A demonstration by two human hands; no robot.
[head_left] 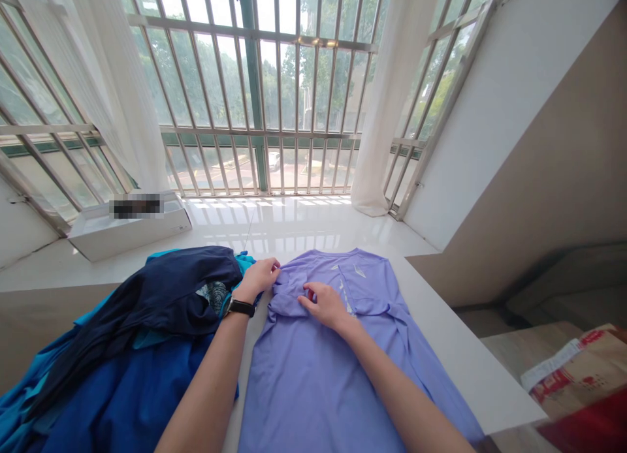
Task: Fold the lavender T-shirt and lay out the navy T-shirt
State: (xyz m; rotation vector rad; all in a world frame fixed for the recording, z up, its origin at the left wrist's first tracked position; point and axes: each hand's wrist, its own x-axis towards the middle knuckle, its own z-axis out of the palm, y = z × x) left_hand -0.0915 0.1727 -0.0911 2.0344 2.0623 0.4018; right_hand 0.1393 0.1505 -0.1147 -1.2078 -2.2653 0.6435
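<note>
Lavender T-shirt [313,388] lies flat right under the cam, long axis running from bottom of frame up toward the window, w/ its far end bunched into folds. L hand [257,278] is at the shirt's upper-left edge, fingers apparently closed on a gathered fold, though the exact pinch is hard to see. R hand [326,306] sits nearer the shirt's middle, just right of the L, fingers curled down onto the cloth; can't tell if it's gripping or only pressing. Both forearms come in from bottom of frame, black watch band [240,307] on L wrist. Heap of navy and bright blue clothes [122,388] touches the shirt's left side, right beside the L hand. Shirt rests on glossy white counter [313,224]. Upper left: white box [130,234] w/ blurred label. Behind: barred window [249,81], sheer curtains [382,113] at both sides. Lower right, below the counter: cardboard parcel [573,368].
</note>
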